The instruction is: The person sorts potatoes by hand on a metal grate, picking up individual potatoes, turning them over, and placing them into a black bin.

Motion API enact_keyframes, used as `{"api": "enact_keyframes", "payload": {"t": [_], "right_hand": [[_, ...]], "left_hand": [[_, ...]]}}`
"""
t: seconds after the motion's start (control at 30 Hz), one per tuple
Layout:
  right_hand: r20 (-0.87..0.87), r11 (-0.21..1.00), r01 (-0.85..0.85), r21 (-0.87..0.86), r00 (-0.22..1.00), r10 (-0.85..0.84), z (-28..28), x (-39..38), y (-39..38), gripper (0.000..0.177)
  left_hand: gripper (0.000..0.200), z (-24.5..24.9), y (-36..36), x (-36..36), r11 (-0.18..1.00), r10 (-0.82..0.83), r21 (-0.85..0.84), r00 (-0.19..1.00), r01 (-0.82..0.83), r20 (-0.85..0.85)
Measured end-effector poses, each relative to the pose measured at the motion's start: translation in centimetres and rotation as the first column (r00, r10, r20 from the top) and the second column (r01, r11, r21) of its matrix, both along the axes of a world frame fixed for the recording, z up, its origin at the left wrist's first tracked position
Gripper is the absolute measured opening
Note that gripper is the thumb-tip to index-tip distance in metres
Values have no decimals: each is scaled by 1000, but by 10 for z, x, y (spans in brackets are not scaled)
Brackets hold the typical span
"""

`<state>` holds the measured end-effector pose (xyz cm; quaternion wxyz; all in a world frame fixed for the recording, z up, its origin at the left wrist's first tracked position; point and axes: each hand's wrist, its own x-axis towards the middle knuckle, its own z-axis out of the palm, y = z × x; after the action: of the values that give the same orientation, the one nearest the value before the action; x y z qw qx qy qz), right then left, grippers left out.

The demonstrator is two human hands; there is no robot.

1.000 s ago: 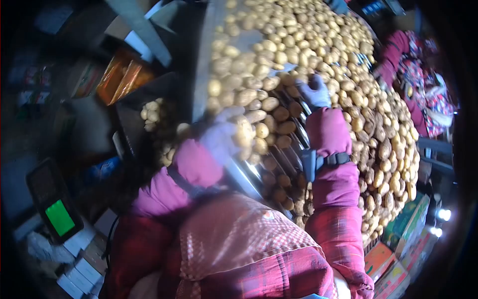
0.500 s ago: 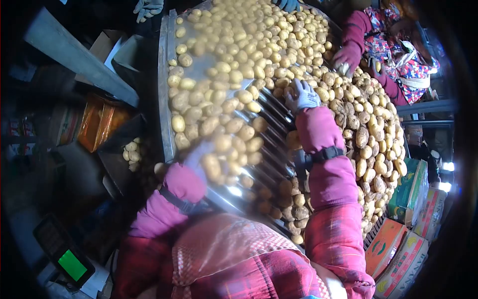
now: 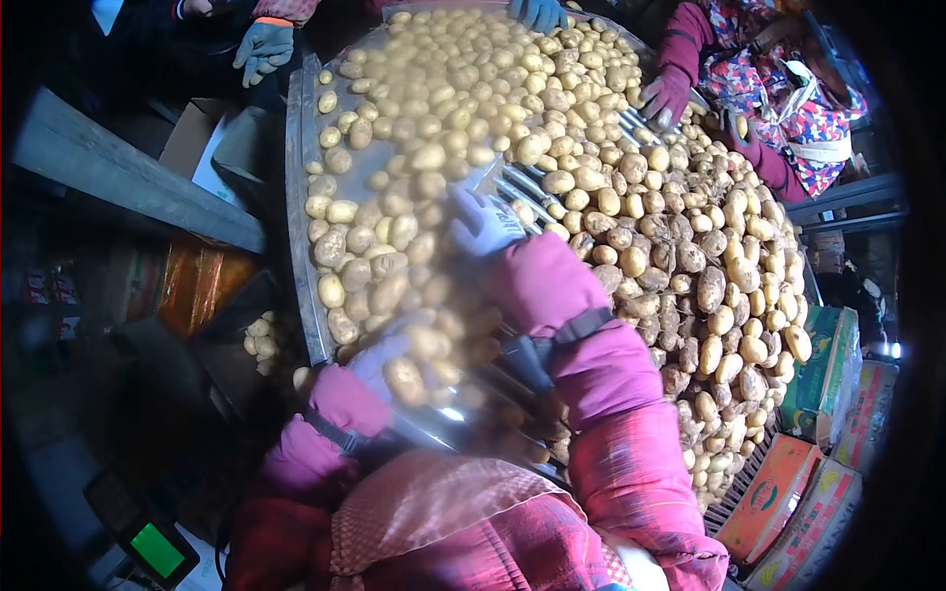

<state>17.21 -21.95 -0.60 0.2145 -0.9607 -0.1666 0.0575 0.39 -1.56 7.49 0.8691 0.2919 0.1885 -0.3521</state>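
A sorting table with a metal rim [image 3: 296, 197] and roller bars [image 3: 532, 187] is heaped with yellow potatoes [image 3: 463, 89]; dirtier brown ones [image 3: 709, 286] lie on its right side. My left hand [image 3: 379, 353], in a pale glove with a magenta sleeve, is at the near left corner among blurred, moving potatoes. What it grips is hidden by the blur. My right hand [image 3: 483, 222], in a white glove, lies spread on the potatoes and rollers near the table's middle.
Other people's gloved hands reach in at the far edge: a grey-blue glove [image 3: 264, 47], a blue glove [image 3: 540, 12], a magenta glove [image 3: 665, 96]. A bin with potatoes [image 3: 261, 340] sits lower left. Cardboard boxes [image 3: 778, 492] stack at lower right; a scale's green display [image 3: 158, 549] glows lower left.
My right hand has swept left and nearer across the rollers, from the brown potatoes to the table's middle. My left hand stays at the near corner, with potatoes tumbling past it.
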Motion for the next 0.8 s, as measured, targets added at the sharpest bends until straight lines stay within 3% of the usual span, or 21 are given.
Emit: {"api": "enact_keyframes", "payload": {"t": [0.1,0.17,0.2,0.27,0.33,0.4,0.43,0.5,0.53,0.57,0.6,0.67,0.73,0.8], "right_hand": [[-154,996,-23,91,987,37,54,18,-32,42],[15,933,325,-154,945,-327,53,47,-77,38],[95,899,297,-323,955,-281,53,43,-99,45],[38,826,273,-494,955,-293,61,39,-95,55],[-207,803,272,-530,877,-433,96,40,-65,58],[-308,957,135,-257,927,-213,66,36,-79,66],[-371,967,197,-163,896,-245,45,44,-75,68],[-352,989,102,105,934,-59,51,33,-59,63],[-300,936,210,282,946,-121,5,50,-86,74],[-442,906,370,205,861,-252,49,50,-83,77],[-386,940,341,23,870,-307,86,40,-85,77],[-274,898,240,-369,895,-352,99,25,-103,74],[-173,685,108,-720,929,-328,71,16,-119,71],[-209,756,65,-652,943,-261,70,10,-111,65]], "left_hand": [[52,-5,2,1,1000,19,5,1000,-19,-7],[50,-6,2,-2,999,9,49,999,-11,47],[49,-1,2,-1,996,-16,89,994,6,105],[46,-13,9,-2,994,-79,88,986,66,145],[44,-20,11,-3,992,-92,103,984,77,150],[44,-12,8,-1,998,-42,47,991,37,125],[44,-8,6,-1,1000,-18,19,994,16,112],[43,-9,8,-1,997,6,-72,999,-4,31],[43,-13,8,-1,998,-14,-65,1000,15,23],[43,-16,8,0,997,-39,-58,999,40,19],[43,-16,11,0,995,-46,-84,999,46,4],[42,-20,12,-1,998,-47,-47,999,47,-4],[43,-34,11,-3,998,-30,-48,999,30,12],[43,-44,11,-2,996,-52,-66,997,55,56]]}}
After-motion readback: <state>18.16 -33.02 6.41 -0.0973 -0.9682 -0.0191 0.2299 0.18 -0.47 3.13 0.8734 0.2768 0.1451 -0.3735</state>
